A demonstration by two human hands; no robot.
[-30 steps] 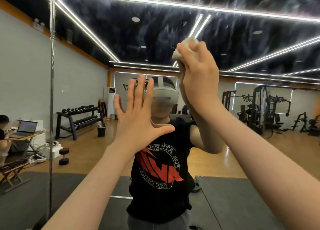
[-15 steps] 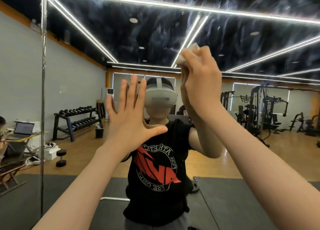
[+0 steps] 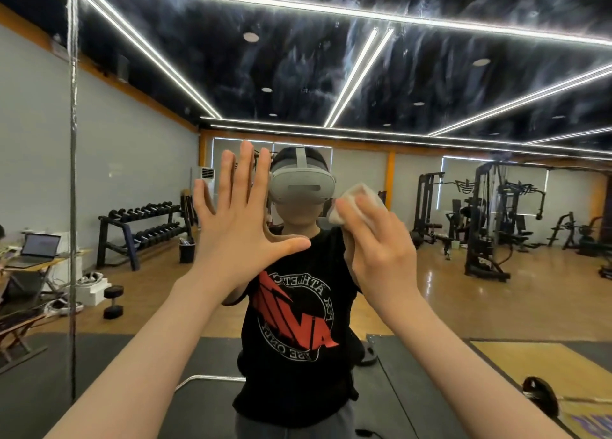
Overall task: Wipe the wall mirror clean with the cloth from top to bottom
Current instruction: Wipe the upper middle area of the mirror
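The wall mirror [image 3: 430, 84] fills nearly the whole view and reflects a gym and a person in a black shirt. Streaky smears cover its upper part, over the reflected dark ceiling. My left hand [image 3: 238, 220] lies flat on the glass with fingers spread, at head height of the reflection. My right hand [image 3: 377, 243] grips a bunched white cloth [image 3: 356, 203] against the mirror, just right of the reflected headset. Only the cloth's top end shows above my fingers.
A vertical seam [image 3: 71, 173] between mirror panels runs down the left side. Reflected in the glass are a dumbbell rack [image 3: 142, 230], weight machines [image 3: 486, 220], a desk with a laptop [image 3: 33, 246] and dark floor mats [image 3: 430, 389].
My right hand has drawn the cloth down the glass, from above the reflected head to beside the headset. My left hand stays flat on the mirror. The camera view has shifted slightly.
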